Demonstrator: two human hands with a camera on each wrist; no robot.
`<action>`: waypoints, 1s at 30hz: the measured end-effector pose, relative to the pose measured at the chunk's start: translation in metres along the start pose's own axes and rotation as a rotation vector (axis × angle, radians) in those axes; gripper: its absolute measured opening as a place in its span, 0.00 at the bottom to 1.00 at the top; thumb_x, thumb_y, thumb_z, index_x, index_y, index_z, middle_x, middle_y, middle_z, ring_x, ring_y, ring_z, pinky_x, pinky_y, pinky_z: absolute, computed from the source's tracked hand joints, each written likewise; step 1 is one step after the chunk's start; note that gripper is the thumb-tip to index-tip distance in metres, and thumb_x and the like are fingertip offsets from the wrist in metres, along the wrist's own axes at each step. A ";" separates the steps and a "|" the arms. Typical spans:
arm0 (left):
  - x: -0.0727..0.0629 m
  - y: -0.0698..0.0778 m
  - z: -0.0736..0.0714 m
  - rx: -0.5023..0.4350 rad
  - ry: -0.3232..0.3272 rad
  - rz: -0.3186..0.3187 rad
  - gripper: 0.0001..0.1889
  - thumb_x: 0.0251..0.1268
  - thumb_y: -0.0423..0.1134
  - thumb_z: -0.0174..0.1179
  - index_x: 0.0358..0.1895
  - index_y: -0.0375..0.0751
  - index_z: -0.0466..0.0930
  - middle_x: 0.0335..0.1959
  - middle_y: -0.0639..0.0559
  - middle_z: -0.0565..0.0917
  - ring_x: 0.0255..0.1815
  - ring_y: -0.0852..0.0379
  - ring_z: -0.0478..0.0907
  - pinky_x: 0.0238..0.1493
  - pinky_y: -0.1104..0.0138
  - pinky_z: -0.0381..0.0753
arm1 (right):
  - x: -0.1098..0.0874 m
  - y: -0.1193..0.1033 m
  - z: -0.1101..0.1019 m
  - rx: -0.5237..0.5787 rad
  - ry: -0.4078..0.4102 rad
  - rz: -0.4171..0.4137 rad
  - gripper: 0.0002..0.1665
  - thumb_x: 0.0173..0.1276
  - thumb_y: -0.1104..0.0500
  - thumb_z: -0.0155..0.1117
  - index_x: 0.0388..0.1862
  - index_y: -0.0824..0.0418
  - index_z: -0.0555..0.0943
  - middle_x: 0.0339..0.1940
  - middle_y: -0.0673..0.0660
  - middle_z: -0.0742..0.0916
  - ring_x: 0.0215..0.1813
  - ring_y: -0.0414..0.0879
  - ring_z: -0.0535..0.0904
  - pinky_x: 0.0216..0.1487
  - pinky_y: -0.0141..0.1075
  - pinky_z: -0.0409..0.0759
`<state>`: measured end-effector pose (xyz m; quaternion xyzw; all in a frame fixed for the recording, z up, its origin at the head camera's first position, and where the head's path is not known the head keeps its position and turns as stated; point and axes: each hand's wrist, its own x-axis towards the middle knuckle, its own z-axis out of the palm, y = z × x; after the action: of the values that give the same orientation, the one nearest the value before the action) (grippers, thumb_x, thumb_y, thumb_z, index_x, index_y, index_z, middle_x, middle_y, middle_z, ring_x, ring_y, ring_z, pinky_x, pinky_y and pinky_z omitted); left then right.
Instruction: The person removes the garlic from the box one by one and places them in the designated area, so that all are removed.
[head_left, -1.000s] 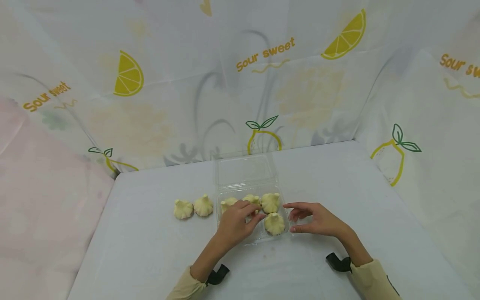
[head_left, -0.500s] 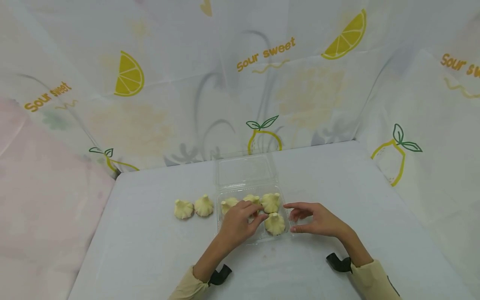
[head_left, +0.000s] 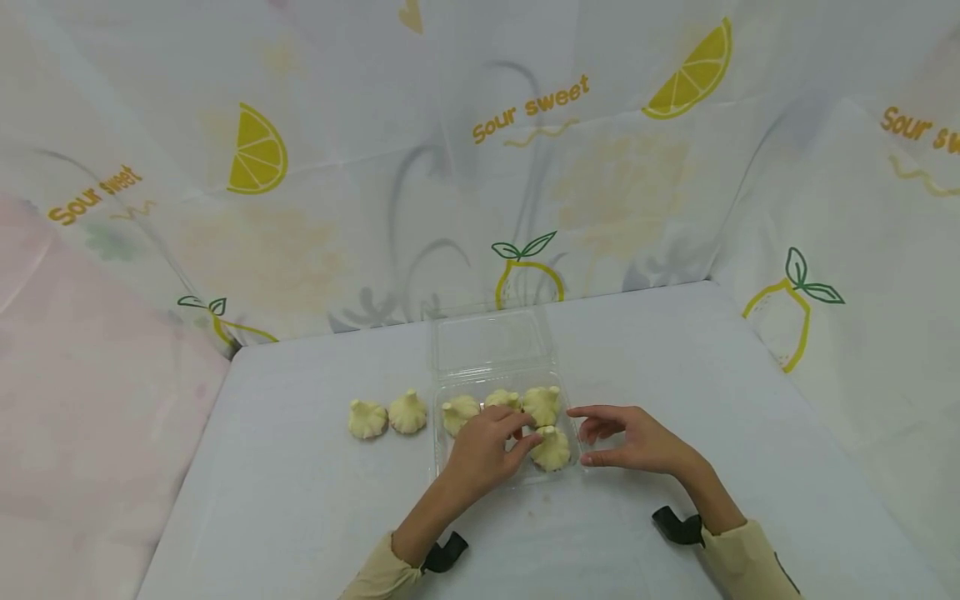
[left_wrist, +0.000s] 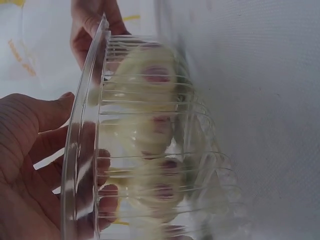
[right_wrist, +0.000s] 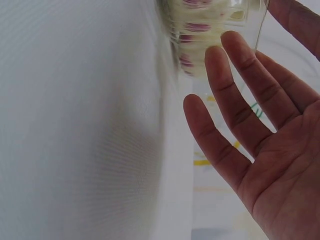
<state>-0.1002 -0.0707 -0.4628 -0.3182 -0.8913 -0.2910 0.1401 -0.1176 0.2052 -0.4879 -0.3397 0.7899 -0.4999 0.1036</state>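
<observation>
A clear plastic clamshell box (head_left: 495, 380) lies open with its lid (head_left: 491, 343) folded back. Several pale garlic bulbs with purple marks sit inside, among them a front right bulb (head_left: 552, 450) and a back left bulb (head_left: 459, 412). My left hand (head_left: 483, 450) reaches over the box, its fingers (left_wrist: 107, 200) loosely bent above the bulbs and nothing visibly pinched. It hides the box's front left part. At the right wall, my right hand (head_left: 633, 437) holds its fingers (right_wrist: 220, 75) spread beside the box; contact is hard to tell.
Two more garlic bulbs stand left of the box, an outer bulb (head_left: 367, 419) and an inner bulb (head_left: 407, 412). The white-covered table (head_left: 285, 475) meets a lemon-printed cloth (head_left: 450, 167) at the back. Black wrist mounts (head_left: 677, 526) hang below both wrists.
My left hand has shifted slightly to the right over the box, uncovering more of the back left bulb. My right hand stays in place.
</observation>
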 end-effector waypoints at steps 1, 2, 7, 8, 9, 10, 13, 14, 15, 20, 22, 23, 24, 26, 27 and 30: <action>0.000 0.000 0.000 0.000 -0.003 0.000 0.10 0.60 0.46 0.70 0.39 0.44 0.87 0.29 0.59 0.80 0.30 0.62 0.74 0.31 0.70 0.73 | 0.000 0.000 0.000 -0.001 0.001 -0.003 0.36 0.60 0.60 0.76 0.65 0.67 0.74 0.42 0.56 0.87 0.42 0.48 0.83 0.45 0.47 0.81; 0.000 0.001 0.000 0.000 -0.004 0.000 0.11 0.60 0.46 0.70 0.39 0.44 0.87 0.29 0.59 0.80 0.30 0.62 0.74 0.31 0.70 0.73 | 0.000 0.000 0.000 -0.002 0.002 -0.006 0.36 0.59 0.60 0.76 0.65 0.67 0.74 0.42 0.56 0.86 0.42 0.49 0.83 0.45 0.47 0.81; 0.002 0.004 0.001 0.001 0.011 0.018 0.11 0.60 0.46 0.71 0.39 0.43 0.87 0.28 0.57 0.81 0.29 0.61 0.75 0.30 0.70 0.73 | 0.000 0.000 0.000 -0.004 0.000 0.000 0.36 0.60 0.58 0.76 0.65 0.67 0.74 0.42 0.55 0.87 0.42 0.48 0.83 0.45 0.46 0.81; 0.003 0.004 0.001 0.002 0.014 0.021 0.11 0.59 0.46 0.71 0.39 0.43 0.87 0.28 0.57 0.81 0.29 0.60 0.75 0.30 0.70 0.73 | 0.000 0.000 0.000 -0.004 -0.002 0.003 0.36 0.60 0.58 0.76 0.65 0.66 0.74 0.42 0.55 0.87 0.42 0.47 0.83 0.46 0.46 0.82; 0.003 0.004 0.002 0.001 0.017 0.024 0.11 0.59 0.46 0.71 0.39 0.43 0.87 0.28 0.57 0.81 0.29 0.60 0.75 0.30 0.70 0.73 | 0.000 0.000 0.000 -0.004 -0.003 0.006 0.36 0.60 0.58 0.76 0.65 0.66 0.74 0.42 0.55 0.87 0.42 0.47 0.83 0.46 0.46 0.82; 0.003 0.004 0.002 0.002 0.018 0.026 0.11 0.59 0.45 0.71 0.39 0.43 0.87 0.28 0.56 0.81 0.30 0.60 0.75 0.30 0.70 0.73 | 0.000 0.000 -0.001 -0.004 -0.004 0.010 0.36 0.60 0.57 0.76 0.65 0.66 0.74 0.42 0.55 0.87 0.42 0.46 0.83 0.46 0.46 0.82; 0.005 0.005 0.003 0.006 0.012 0.029 0.11 0.59 0.46 0.71 0.39 0.43 0.87 0.28 0.56 0.82 0.30 0.60 0.76 0.31 0.69 0.74 | 0.000 0.000 -0.001 -0.005 -0.006 0.010 0.36 0.61 0.57 0.76 0.65 0.66 0.74 0.42 0.55 0.87 0.42 0.46 0.83 0.46 0.46 0.82; 0.005 0.005 0.004 0.008 0.006 0.029 0.11 0.60 0.46 0.71 0.40 0.43 0.87 0.28 0.56 0.82 0.30 0.60 0.76 0.31 0.69 0.75 | 0.000 0.000 -0.001 -0.006 -0.006 0.009 0.36 0.61 0.57 0.75 0.65 0.66 0.74 0.42 0.55 0.87 0.42 0.46 0.83 0.46 0.46 0.82; 0.006 0.005 0.004 0.008 0.000 0.029 0.11 0.60 0.46 0.71 0.40 0.44 0.87 0.29 0.56 0.82 0.31 0.60 0.76 0.31 0.69 0.75 | 0.001 0.000 -0.001 -0.006 -0.006 0.007 0.36 0.61 0.57 0.75 0.65 0.66 0.74 0.42 0.55 0.87 0.42 0.45 0.83 0.46 0.46 0.82; 0.007 0.007 0.005 0.011 -0.041 0.009 0.10 0.61 0.45 0.70 0.41 0.45 0.87 0.29 0.56 0.81 0.30 0.60 0.76 0.30 0.69 0.74 | 0.001 -0.001 -0.001 -0.007 -0.005 0.000 0.36 0.61 0.56 0.75 0.65 0.66 0.74 0.42 0.55 0.87 0.41 0.45 0.83 0.45 0.47 0.82; 0.007 0.007 0.005 0.009 -0.048 0.003 0.10 0.61 0.45 0.70 0.41 0.45 0.87 0.29 0.56 0.81 0.30 0.60 0.76 0.30 0.69 0.73 | 0.001 -0.001 -0.001 -0.007 -0.005 -0.002 0.36 0.61 0.56 0.75 0.65 0.66 0.74 0.42 0.55 0.87 0.42 0.45 0.83 0.45 0.47 0.82; 0.007 0.007 0.006 0.008 -0.049 0.002 0.10 0.61 0.45 0.70 0.41 0.45 0.87 0.29 0.56 0.81 0.30 0.60 0.76 0.30 0.69 0.73 | 0.001 0.000 -0.001 -0.007 -0.005 -0.002 0.35 0.61 0.57 0.75 0.65 0.67 0.74 0.42 0.55 0.87 0.42 0.45 0.83 0.45 0.47 0.82; 0.007 0.008 0.006 0.007 -0.049 0.002 0.09 0.61 0.45 0.70 0.41 0.45 0.87 0.29 0.56 0.81 0.30 0.60 0.76 0.31 0.68 0.73 | 0.001 0.000 -0.001 -0.007 -0.005 -0.003 0.35 0.61 0.57 0.75 0.65 0.67 0.74 0.42 0.55 0.87 0.42 0.45 0.83 0.45 0.47 0.82; 0.007 0.008 0.006 0.007 -0.045 0.005 0.09 0.61 0.44 0.70 0.41 0.46 0.87 0.29 0.56 0.81 0.30 0.60 0.76 0.31 0.68 0.74 | 0.001 0.000 -0.001 -0.006 -0.005 -0.007 0.35 0.61 0.57 0.75 0.65 0.67 0.74 0.42 0.55 0.87 0.42 0.45 0.83 0.45 0.47 0.82; 0.007 0.008 0.007 0.009 -0.042 0.007 0.09 0.61 0.44 0.70 0.41 0.46 0.87 0.29 0.56 0.81 0.30 0.60 0.76 0.31 0.69 0.73 | 0.001 -0.001 -0.001 -0.007 -0.004 -0.009 0.35 0.61 0.57 0.75 0.65 0.67 0.74 0.42 0.55 0.87 0.41 0.45 0.83 0.45 0.47 0.82; 0.007 0.008 0.008 0.015 -0.042 0.009 0.08 0.61 0.43 0.70 0.41 0.46 0.87 0.28 0.57 0.81 0.30 0.61 0.76 0.30 0.70 0.73 | 0.001 -0.001 -0.001 -0.009 -0.003 -0.011 0.36 0.61 0.56 0.75 0.65 0.67 0.74 0.41 0.55 0.87 0.41 0.45 0.82 0.45 0.47 0.82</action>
<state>-0.1008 -0.0573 -0.4631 -0.3271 -0.8948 -0.2768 0.1253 -0.1186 0.2052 -0.4864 -0.3453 0.7900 -0.4966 0.1004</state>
